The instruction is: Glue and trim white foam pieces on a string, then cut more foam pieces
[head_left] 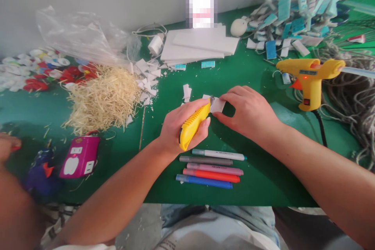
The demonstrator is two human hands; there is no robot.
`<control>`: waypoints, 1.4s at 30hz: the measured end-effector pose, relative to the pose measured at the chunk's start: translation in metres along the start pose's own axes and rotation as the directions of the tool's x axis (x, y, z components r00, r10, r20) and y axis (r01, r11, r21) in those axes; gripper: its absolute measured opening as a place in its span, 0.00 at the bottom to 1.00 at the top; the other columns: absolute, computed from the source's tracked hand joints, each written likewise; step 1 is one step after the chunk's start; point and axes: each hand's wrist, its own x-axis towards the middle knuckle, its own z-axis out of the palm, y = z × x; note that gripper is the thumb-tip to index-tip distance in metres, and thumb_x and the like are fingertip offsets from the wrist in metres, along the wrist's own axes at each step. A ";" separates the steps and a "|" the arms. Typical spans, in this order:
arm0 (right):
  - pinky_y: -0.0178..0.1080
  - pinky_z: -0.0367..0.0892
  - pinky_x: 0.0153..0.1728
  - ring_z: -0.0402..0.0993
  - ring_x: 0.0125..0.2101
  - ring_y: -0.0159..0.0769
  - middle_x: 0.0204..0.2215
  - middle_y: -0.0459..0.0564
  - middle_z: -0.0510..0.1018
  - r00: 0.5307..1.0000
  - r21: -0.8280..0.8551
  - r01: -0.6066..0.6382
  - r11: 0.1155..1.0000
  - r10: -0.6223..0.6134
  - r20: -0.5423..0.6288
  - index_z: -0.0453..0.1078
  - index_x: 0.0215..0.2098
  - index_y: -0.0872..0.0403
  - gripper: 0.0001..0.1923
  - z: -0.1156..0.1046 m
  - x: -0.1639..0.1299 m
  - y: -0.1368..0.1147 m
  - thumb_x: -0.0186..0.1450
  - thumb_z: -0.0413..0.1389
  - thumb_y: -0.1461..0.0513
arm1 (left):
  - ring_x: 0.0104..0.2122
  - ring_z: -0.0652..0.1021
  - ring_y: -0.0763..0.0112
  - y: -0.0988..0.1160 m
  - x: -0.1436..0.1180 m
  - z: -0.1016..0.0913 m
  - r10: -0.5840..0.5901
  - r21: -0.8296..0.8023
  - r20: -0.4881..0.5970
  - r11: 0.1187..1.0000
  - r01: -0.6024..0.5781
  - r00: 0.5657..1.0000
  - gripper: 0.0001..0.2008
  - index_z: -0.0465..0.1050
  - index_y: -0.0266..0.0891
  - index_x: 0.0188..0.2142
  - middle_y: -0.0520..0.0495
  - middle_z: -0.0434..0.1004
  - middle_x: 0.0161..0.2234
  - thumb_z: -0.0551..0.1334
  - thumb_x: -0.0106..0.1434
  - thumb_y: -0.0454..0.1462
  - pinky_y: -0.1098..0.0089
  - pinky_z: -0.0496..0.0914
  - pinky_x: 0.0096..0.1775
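My left hand [178,125] is wrapped round a yellow utility knife [193,125], its blade end pointing away from me. The blade meets a small white foam board piece [217,105] on the green table. My right hand [249,111] pinches that piece at its right edge between thumb and fingers. A loose white scrap [186,93] lies just beyond my left hand. Below my hands several marker pens lie side by side, among them a white marker [218,154], an orange-red marker [211,175] and a blue marker [204,181].
A yellow glue gun [311,82] with a lit red light stands at right, beside grey cord [348,97]. White boards [199,43] are stacked at the back. Wood shavings [102,97] and a magenta power box [80,157] lie left, near another person's arm [14,195].
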 end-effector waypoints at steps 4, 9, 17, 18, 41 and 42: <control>0.46 0.70 0.42 0.75 0.39 0.47 0.39 0.60 0.82 1.000 0.000 0.018 1.000 -0.018 -0.013 0.80 0.39 0.58 0.12 0.002 0.000 -0.001 0.64 0.62 0.57 | 0.39 0.85 0.68 0.000 0.001 0.001 0.022 0.036 -0.001 0.999 -0.022 1.000 0.12 0.74 0.38 0.51 0.44 0.86 0.44 0.62 0.70 0.36 0.73 0.80 0.44; 0.46 0.70 0.41 0.73 0.39 0.48 0.39 0.62 0.81 1.000 -0.037 0.019 0.999 -0.018 0.022 0.80 0.40 0.61 0.13 0.002 0.002 -0.002 0.65 0.61 0.58 | 0.34 0.85 0.69 0.000 0.005 0.007 0.080 0.113 0.010 0.990 -0.081 0.997 0.10 0.73 0.40 0.50 0.46 0.86 0.40 0.62 0.70 0.37 0.74 0.79 0.39; 0.46 0.69 0.40 0.71 0.38 0.47 0.39 0.61 0.80 0.998 -0.050 -0.004 0.999 0.008 0.064 0.81 0.40 0.60 0.13 0.001 0.002 -0.005 0.64 0.61 0.59 | 0.32 0.83 0.70 -0.004 0.007 0.015 0.075 0.154 0.009 0.985 -0.075 0.997 0.09 0.73 0.41 0.45 0.49 0.85 0.36 0.67 0.68 0.39 0.73 0.77 0.36; 0.46 0.69 0.40 0.71 0.38 0.47 0.39 0.61 0.80 0.997 -0.049 -0.003 0.999 0.006 0.071 0.81 0.40 0.61 0.13 0.000 0.002 -0.005 0.64 0.61 0.59 | 0.32 0.83 0.70 -0.004 0.008 0.016 0.062 0.152 0.003 0.986 -0.061 0.998 0.09 0.73 0.40 0.45 0.48 0.85 0.36 0.68 0.68 0.39 0.73 0.77 0.36; 0.46 0.64 0.39 0.71 0.40 0.48 0.39 0.61 0.80 0.993 -0.126 -0.014 0.992 0.029 0.119 0.82 0.41 0.60 0.13 -0.002 0.004 -0.014 0.68 0.58 0.61 | 0.36 0.84 0.69 -0.010 0.012 0.024 -0.144 -0.038 -0.011 0.989 0.144 0.989 0.09 0.81 0.37 0.46 0.45 0.87 0.41 0.65 0.68 0.34 0.71 0.78 0.42; 0.46 0.64 0.38 0.71 0.40 0.48 0.39 0.61 0.79 0.992 -0.130 -0.017 0.991 0.032 0.121 0.82 0.41 0.60 0.13 -0.002 0.004 -0.015 0.68 0.58 0.61 | 0.35 0.84 0.69 -0.010 0.012 0.024 -0.125 -0.026 -0.008 0.992 0.125 0.992 0.09 0.81 0.37 0.46 0.45 0.87 0.40 0.65 0.68 0.34 0.71 0.78 0.41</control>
